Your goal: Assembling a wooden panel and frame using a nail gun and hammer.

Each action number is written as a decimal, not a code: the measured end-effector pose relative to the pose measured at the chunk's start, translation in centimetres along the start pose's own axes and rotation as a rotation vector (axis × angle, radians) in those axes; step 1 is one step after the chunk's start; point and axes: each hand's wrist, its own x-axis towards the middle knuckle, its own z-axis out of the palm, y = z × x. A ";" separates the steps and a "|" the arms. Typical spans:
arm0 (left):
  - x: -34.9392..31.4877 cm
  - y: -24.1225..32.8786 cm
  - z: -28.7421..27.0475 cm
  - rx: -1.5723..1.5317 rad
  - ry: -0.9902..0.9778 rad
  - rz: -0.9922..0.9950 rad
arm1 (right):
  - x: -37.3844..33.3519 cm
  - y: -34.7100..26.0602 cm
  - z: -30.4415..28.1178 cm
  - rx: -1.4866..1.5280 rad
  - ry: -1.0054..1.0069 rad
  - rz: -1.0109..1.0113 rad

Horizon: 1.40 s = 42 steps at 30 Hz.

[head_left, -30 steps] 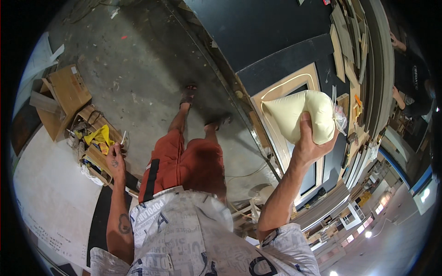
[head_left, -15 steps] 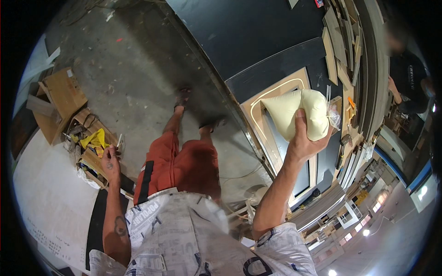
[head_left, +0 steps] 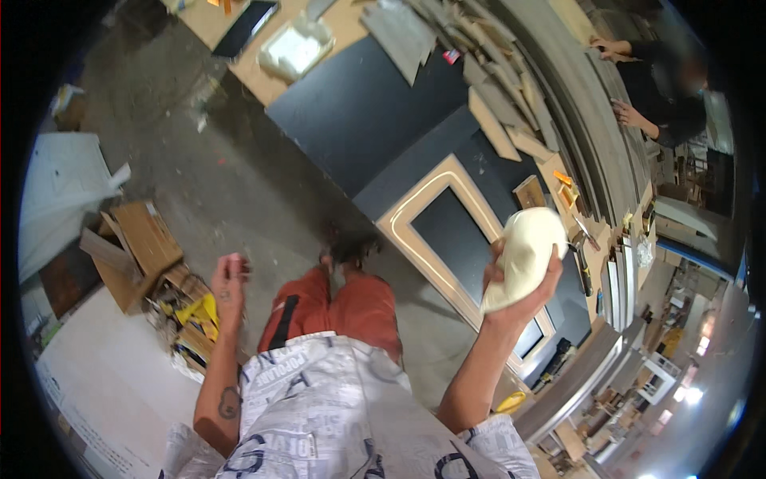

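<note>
My right hand [head_left: 515,299] is closed around a soft plastic bag of cream-coloured paste [head_left: 527,247], thumb on one side and fingers on the other. The bag is held above a pale wooden frame [head_left: 411,203] lying on dark panels. Along the frame's face runs a thin cream bead [head_left: 459,172], partly hidden by my hand and the bag. Off to the left, away from the bench, my left hand [head_left: 230,279] hangs with its fingers drawn together and slightly blurred; what they hold, if anything, I cannot make out.
Cardboard boxes [head_left: 148,239] of scraps stand at left beside a white board [head_left: 104,367]. Stacked strips [head_left: 558,88] line the bench's far side, near a hammer [head_left: 583,271]. Across the stack, another person's hands [head_left: 630,116] rest on boards. A white tray [head_left: 295,49] lies at the bench's far end.
My right hand has tilted the bag and moved slightly lower in view. The view has swung, showing more bench. The thin white stick seen in my left hand no longer shows clearly.
</note>
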 end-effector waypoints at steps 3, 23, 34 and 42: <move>-1.2 9.9 7.0 -0.128 -0.288 0.200 | -1.2 2.0 -0.8 0.538 -0.294 0.404; 10.3 25.7 12.1 -0.686 -0.689 -0.080 | 9.3 12.2 12.9 -0.061 -0.294 0.671; 27.1 30.6 11.4 0.039 -0.578 0.392 | 22.4 17.2 19.4 -0.230 -0.399 0.573; 29.7 32.4 10.6 0.305 -0.399 0.592 | 26.0 19.1 20.7 -0.359 -0.390 0.563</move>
